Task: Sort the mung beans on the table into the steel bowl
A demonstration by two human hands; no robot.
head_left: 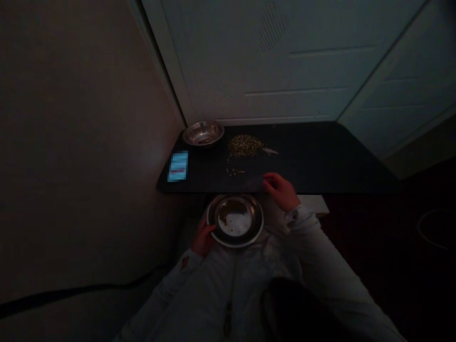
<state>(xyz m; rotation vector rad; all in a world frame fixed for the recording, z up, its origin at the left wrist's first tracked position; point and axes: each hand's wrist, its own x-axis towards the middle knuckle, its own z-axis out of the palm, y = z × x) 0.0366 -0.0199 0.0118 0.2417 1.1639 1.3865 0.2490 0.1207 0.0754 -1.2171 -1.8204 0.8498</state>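
Observation:
A shallow metal bowl [235, 237] is at my lap, just below the near edge of the dark tabletop. Some small greenish-brown grains [228, 211] lie along the far-left part of its bottom. My left hand [204, 237] grips the bowl's left rim. My right hand [281, 191] is at the table's near edge, right of the bowl, fingers loosely curved and slightly apart, with nothing visible in them. To its left on the tabletop is a small scatter of pale grains [235, 171]. Farther back spreads a larger pile of mixed green and pale grains [245, 145].
Another metal bowl [204, 134] stands at the back left of the dark table [320, 156]. In front of it lies a phone-like bright rectangle [178, 166], blurred out. A pale panelled door [285, 71] rises behind the table, and a wall [89, 142] closes off the left.

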